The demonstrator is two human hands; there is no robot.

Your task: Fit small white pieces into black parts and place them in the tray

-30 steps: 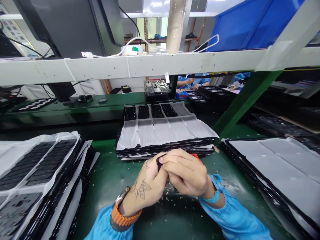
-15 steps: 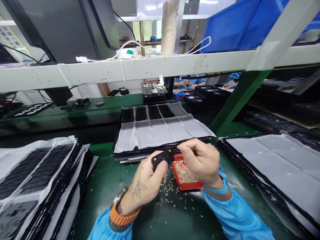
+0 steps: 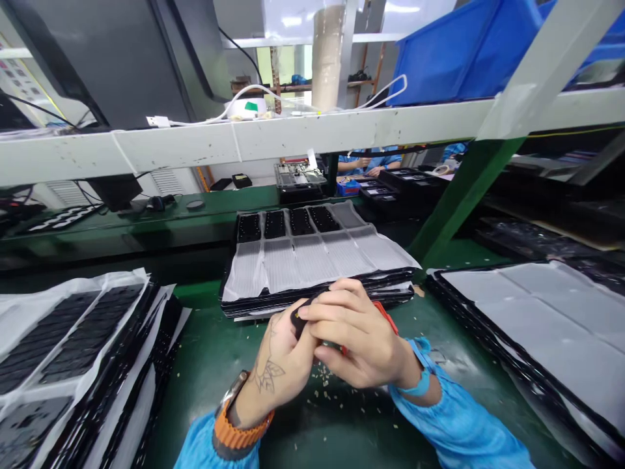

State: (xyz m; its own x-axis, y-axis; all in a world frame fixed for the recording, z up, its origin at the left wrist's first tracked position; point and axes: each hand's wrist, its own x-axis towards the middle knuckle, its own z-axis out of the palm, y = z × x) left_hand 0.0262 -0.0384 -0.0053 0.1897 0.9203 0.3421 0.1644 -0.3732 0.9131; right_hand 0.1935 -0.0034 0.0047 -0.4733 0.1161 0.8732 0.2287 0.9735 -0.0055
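Observation:
My left hand (image 3: pixel 283 358) is closed around a small flat black plate (image 3: pixel 301 318), holding it above the green bench. My right hand (image 3: pixel 354 332) lies across the plate, its fingers bent and pressed against the upper face, so most of the plate is hidden. A bit of gold shows near the right fingertips. Behind my right hand stands a red tray (image 3: pixel 385 316), mostly covered by it. Several small pale pieces (image 3: pixel 322 381) are scattered on the bench below my hands.
A stack of trays (image 3: pixel 312 260) with white liners and black plates stands ahead. More stacked trays flank me, left (image 3: pixel 92 326) and right (image 3: pixel 547 312). A white shelf beam (image 3: pixel 303 137) crosses above, with a blue bin (image 3: pixel 449 58) on it. Another person's hands (image 3: pixel 368 166) show behind.
My right hand has moved left from over the red tray onto the black plate, and now covers much of both. My left hand still holds the plate in nearly the same spot.

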